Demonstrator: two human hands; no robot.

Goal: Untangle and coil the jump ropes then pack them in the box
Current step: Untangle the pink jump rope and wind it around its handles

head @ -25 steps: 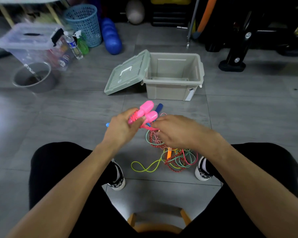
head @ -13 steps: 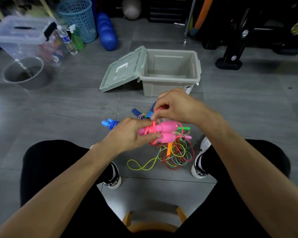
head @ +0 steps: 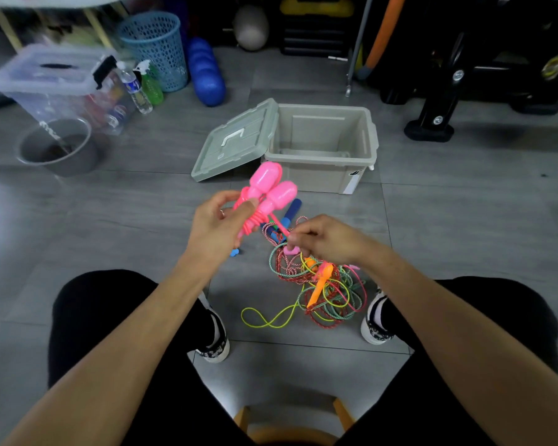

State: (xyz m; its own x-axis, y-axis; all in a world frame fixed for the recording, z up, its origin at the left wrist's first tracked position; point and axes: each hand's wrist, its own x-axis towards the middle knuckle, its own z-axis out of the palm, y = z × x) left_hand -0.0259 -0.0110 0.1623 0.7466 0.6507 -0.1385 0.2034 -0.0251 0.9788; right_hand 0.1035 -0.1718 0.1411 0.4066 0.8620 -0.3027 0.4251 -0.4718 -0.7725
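Note:
My left hand (head: 216, 226) grips the two pink handles (head: 271, 188) of a pink jump rope, with turns of its cord bunched against my fingers; the handles point up and away from me. My right hand (head: 326, 238) pinches the pink cord (head: 279, 224) just right of the handles, low over a tangle of ropes (head: 319, 284) on the floor: green, red, yellow cords and an orange handle. Blue handles (head: 291, 210) lie behind the tangle. The beige box (head: 322, 149) stands open beyond, its lid (head: 236, 141) leaning on its left side.
A metal bowl (head: 57, 149), a clear lidded bin (head: 58, 82), bottles (head: 142, 86) and a blue basket (head: 157, 48) stand at the back left. Blue rollers (head: 205, 72) lie behind the lid. Black equipment (head: 448, 91) fills the back right. My feet flank the tangle.
My left hand has tipped the pink handles from pointing right to pointing up and away. My right hand has dropped from above the handles to the cord beside the tangle.

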